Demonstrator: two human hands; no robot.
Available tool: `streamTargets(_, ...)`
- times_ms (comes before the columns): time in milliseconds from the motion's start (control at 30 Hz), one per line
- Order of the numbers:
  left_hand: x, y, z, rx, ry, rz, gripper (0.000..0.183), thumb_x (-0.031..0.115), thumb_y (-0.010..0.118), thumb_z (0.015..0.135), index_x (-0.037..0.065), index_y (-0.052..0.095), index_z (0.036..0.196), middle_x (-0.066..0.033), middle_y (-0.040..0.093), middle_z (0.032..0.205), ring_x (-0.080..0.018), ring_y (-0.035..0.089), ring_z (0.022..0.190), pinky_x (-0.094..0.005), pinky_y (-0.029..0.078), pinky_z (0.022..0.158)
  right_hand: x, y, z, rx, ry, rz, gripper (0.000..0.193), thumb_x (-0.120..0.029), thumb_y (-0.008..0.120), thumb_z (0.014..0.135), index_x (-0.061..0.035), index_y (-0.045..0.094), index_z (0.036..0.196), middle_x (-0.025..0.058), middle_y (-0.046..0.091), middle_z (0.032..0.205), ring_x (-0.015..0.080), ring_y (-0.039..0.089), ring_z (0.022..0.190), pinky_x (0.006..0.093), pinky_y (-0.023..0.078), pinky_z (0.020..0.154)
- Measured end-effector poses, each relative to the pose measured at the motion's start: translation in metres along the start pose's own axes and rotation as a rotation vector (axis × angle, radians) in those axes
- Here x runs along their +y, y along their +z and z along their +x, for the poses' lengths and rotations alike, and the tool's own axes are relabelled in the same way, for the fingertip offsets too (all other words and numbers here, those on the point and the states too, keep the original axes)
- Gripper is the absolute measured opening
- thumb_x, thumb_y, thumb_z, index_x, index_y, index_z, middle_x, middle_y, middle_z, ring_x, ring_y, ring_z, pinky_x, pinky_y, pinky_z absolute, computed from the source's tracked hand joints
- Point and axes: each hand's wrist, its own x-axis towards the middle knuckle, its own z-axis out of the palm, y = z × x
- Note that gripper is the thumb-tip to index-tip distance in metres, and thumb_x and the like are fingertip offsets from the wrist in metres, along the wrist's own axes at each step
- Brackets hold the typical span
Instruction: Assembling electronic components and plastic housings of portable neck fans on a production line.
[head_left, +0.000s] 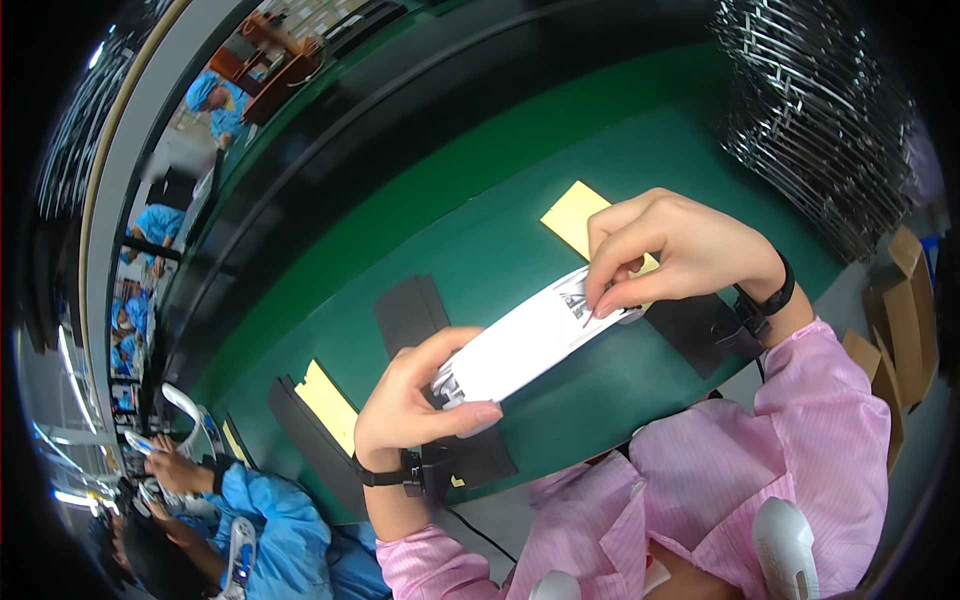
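Observation:
A long white plastic housing (520, 345) is held at a slant over the green table. My left hand (405, 395) grips its lower left end, thumb along the near edge and fingers on the far edge. Small fittings show at that end, partly covered by the hand. At the opposite end, my right hand (670, 250) is closed in a pinch over an opening with small parts inside. A thin red wire (587, 321) shows at its fingertips; the fingers hide the rest of it.
Yellow pads (573, 212) and black foam strips (405, 310) lie on the green table (480, 235). Bundled metal racks (810, 120) stand at the far right, above cardboard boxes (900, 310). A co-worker in a blue sleeve (270, 510) sits close on the left.

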Motion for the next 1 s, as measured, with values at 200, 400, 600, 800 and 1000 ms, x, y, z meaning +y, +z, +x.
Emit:
streamTargets(200, 0.017, -0.007, 0.004, -0.146, -0.225, 0.018, 0.049, 0.011, 0.077, 0.066, -0.004, 0.055, 0.107, -0.0078, 0.064, 0.085, -0.013, 0.062, 0.079, -0.0236, 0.046, 0.071, 0.01, 0.006, -0.003, 0.051, -0.206, -0.143, 0.011, -0.014, 0.065, 0.077, -0.0048, 0.068, 0.081, 0.0053, 0.057, 0.07, 0.019, 0.056, 0.063, 0.0308, 0.043, 0.057)
streamTargets(400, 0.024, -0.008, 0.006, -0.191, -0.353, -0.001, 0.042, 0.009, 0.077, 0.064, -0.001, 0.056, 0.099, -0.0051, 0.063, 0.081, -0.0119, 0.061, 0.075, -0.0232, 0.045, 0.068, 0.013, -0.002, -0.012, 0.122, -0.172, -0.017, 0.011, -0.013, 0.061, 0.081, -0.0036, 0.067, 0.083, 0.0068, 0.062, 0.075, 0.0194, 0.059, 0.068, 0.0293, 0.045, 0.06)
streamTargets(600, 0.004, -0.012, -0.009, -0.12, 0.054, 0.222, 0.049, 0.013, 0.08, 0.059, -0.003, 0.058, 0.1, -0.0102, 0.064, 0.082, -0.0193, 0.064, 0.075, -0.0263, 0.047, 0.068, 0.012, -0.028, -0.021, 0.346, -0.007, -0.062, 0.017, -0.016, 0.061, 0.083, 0.0007, 0.065, 0.084, 0.0077, 0.061, 0.071, 0.016, 0.057, 0.063, 0.0277, 0.044, 0.057)
streamTargets(800, -0.018, -0.046, 0.048, 0.021, 0.058, 0.859, 0.043, 0.014, 0.07, 0.07, 0.002, 0.057, 0.109, -0.0169, 0.064, 0.091, -0.0329, 0.064, 0.081, -0.0351, 0.05, 0.07, 0.054, -0.011, -0.015, 0.219, 0.034, -0.139, 0.014, -0.014, 0.061, 0.083, -0.0011, 0.065, 0.083, 0.0067, 0.061, 0.072, 0.0171, 0.055, 0.06, 0.0287, 0.042, 0.053)
streamTargets(1000, -0.105, -0.06, 0.099, 0.5, 0.013, 1.522, 0.073, 0.02, 0.072, 0.072, 0.01, 0.034, 0.134, -0.0176, 0.052, 0.115, -0.0336, 0.047, 0.113, -0.0439, 0.033, 0.097, 0.115, 0.048, -0.008, 0.108, 0.137, -0.054, 0.024, -0.024, 0.057, 0.085, -0.0011, 0.066, 0.086, 0.0118, 0.065, 0.074, 0.0231, 0.062, 0.066, 0.0329, 0.047, 0.061)
